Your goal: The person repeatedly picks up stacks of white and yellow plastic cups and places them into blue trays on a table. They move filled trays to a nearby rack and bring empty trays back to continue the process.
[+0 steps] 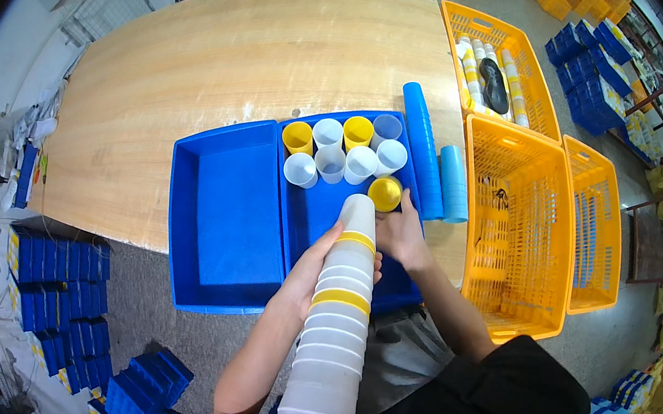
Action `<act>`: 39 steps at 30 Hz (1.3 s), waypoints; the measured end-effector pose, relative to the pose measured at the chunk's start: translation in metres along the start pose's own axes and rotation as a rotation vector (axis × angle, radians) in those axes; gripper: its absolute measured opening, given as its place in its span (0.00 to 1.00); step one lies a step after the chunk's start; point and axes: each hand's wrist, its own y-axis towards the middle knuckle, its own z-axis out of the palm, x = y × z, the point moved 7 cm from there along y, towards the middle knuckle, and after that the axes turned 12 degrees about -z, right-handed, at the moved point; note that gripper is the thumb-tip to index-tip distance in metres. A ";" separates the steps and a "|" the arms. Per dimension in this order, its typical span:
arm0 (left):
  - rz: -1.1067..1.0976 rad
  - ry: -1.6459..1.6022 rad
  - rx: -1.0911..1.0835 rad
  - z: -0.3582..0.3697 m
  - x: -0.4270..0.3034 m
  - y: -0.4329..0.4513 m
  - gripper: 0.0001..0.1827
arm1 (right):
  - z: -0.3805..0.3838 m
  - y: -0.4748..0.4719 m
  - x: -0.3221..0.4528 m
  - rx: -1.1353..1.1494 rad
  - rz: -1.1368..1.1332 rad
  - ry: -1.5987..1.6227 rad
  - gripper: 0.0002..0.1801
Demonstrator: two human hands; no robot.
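My left hand (308, 266) is wrapped around a long stack of nested plastic cups (338, 325), mostly translucent white with a few yellow ones. The stack slants from my body up over the right-hand blue plastic tray (302, 223). My right hand (401, 235) has hold of a yellow cup (385, 193), its open mouth facing up, at the tray's right side; the fingers are partly hidden. Beyond it, two rows of upright cups stand at the tray's far end, with a yellow cup (298, 138) and a translucent white cup (300, 170) at their left.
A second blue tray (226, 221) adjoins on the left. Right of the trays lie a dark blue cup stack (423, 151) and a light blue one (453, 184). Yellow crates (517, 233) line the wooden table's (225, 64) right edge; one holds cup stacks and a black shoe-shaped item (493, 86).
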 end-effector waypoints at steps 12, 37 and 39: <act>0.038 0.069 -0.099 -0.026 -0.005 -0.021 0.30 | 0.041 -0.008 -0.036 0.167 0.206 -0.110 0.33; -0.089 0.147 -0.202 -0.028 0.031 -0.049 0.30 | 0.010 -0.038 -0.027 0.208 0.027 -0.241 0.29; -0.107 0.013 -0.135 -0.024 0.035 -0.046 0.30 | -0.009 -0.043 -0.006 -0.018 -0.129 -0.135 0.34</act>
